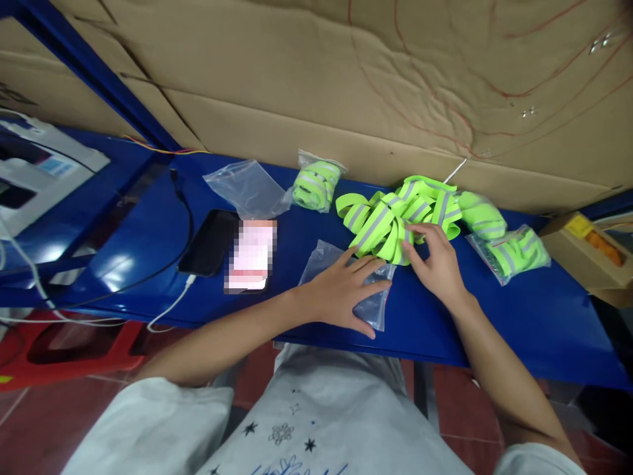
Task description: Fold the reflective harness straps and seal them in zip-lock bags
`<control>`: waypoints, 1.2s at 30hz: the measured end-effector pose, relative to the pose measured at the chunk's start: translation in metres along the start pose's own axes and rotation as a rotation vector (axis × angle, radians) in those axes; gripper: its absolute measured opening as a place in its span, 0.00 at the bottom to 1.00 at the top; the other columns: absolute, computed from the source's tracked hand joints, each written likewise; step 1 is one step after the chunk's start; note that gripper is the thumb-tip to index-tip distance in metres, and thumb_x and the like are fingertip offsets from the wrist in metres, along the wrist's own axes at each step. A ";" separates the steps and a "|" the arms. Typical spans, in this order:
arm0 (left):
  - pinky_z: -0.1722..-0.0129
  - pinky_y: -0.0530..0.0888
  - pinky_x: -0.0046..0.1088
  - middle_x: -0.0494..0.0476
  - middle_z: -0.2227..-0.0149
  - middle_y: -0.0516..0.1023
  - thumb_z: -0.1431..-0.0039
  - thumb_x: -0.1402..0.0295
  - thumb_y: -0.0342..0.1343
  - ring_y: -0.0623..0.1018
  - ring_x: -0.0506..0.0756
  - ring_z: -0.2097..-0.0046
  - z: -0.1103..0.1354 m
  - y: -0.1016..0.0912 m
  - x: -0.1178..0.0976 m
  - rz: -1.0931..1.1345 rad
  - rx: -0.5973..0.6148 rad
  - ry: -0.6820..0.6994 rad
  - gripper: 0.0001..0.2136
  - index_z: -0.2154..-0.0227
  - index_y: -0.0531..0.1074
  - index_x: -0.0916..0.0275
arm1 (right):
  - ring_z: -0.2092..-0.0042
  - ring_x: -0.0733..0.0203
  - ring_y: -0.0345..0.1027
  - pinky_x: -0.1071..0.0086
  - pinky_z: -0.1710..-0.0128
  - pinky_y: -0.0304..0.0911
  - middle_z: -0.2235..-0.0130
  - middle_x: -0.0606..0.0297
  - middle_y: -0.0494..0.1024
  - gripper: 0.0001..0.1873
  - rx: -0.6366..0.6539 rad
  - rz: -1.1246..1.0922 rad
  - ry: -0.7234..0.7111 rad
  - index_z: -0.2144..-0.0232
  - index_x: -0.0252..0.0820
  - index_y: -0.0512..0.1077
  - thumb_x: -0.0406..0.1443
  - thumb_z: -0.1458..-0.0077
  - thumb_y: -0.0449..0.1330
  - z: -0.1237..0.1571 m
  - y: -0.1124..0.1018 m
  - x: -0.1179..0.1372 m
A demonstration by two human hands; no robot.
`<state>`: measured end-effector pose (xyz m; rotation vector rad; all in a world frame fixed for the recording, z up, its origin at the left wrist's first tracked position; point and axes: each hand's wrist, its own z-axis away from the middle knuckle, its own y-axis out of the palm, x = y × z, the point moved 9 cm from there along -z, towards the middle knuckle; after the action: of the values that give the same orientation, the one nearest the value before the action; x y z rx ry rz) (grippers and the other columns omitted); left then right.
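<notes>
My left hand lies with spread fingers over a clear zip bag on the blue table. At the edge of a loose heap of neon-yellow reflective straps is my right hand, its thumb and fingers apart around a fold of strap. Whether it grips that fold I cannot tell. Behind the left hand stands a filled bag of straps. Two more bundles are right of the heap: a strap bundle and a bagged one. Another clear bag lies flat at the back left.
Left of my hands lie a dark phone with a white cable plugged in and a lit phone. A cardboard box sits at the right end. Cardboard walls the back. A red stool stands below left.
</notes>
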<state>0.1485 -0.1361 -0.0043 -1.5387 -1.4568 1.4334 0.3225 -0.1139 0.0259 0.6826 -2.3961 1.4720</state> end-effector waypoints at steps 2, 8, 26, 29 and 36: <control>0.26 0.51 0.63 0.75 0.31 0.66 0.47 0.32 0.60 0.66 0.73 0.30 0.001 0.003 -0.006 0.024 -0.033 0.048 0.45 0.36 0.72 0.62 | 0.39 0.43 0.70 0.49 0.38 0.66 0.42 0.47 0.76 0.24 0.072 0.064 -0.017 0.41 0.41 0.71 0.49 0.32 0.59 -0.007 0.010 -0.001; 0.26 0.51 0.64 0.72 0.33 0.69 0.36 0.35 0.52 0.67 0.69 0.30 0.001 0.007 -0.021 0.062 -0.055 0.164 0.34 0.44 0.78 0.58 | 0.26 0.33 0.54 0.39 0.31 0.56 0.25 0.43 0.55 0.49 0.400 0.302 -0.132 0.24 0.39 0.49 0.53 0.35 0.62 -0.030 0.058 0.027; 0.36 0.68 0.49 0.64 0.40 0.75 0.27 0.55 0.53 0.75 0.62 0.40 -0.007 0.004 -0.009 -0.022 -0.129 0.136 0.16 0.50 0.79 0.58 | 0.50 0.49 0.77 0.56 0.48 0.71 0.48 0.59 0.82 0.26 -0.203 -0.162 0.089 0.45 0.46 0.74 0.50 0.41 0.68 -0.028 -0.038 -0.018; 0.46 0.74 0.39 0.61 0.49 0.80 0.28 0.61 0.56 0.78 0.57 0.50 -0.003 -0.021 -0.003 -0.029 -0.343 0.089 0.10 0.59 0.78 0.61 | 0.48 0.49 0.76 0.55 0.47 0.67 0.51 0.59 0.81 0.21 -0.253 0.191 -0.237 0.43 0.51 0.74 0.41 0.37 0.66 0.005 -0.053 0.018; 0.43 0.75 0.42 0.66 0.46 0.76 0.40 0.53 0.69 0.77 0.62 0.43 0.013 -0.084 0.011 0.057 -0.740 -0.060 0.25 0.45 0.71 0.60 | 0.57 0.62 0.73 0.62 0.54 0.58 0.68 0.72 0.75 0.12 -0.399 0.498 -0.749 0.67 0.54 0.78 0.30 0.45 0.73 0.063 -0.049 0.088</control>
<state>0.1075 -0.1094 0.0658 -1.9741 -2.1429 1.0111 0.2742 -0.2117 0.0732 0.6391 -3.5061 0.8868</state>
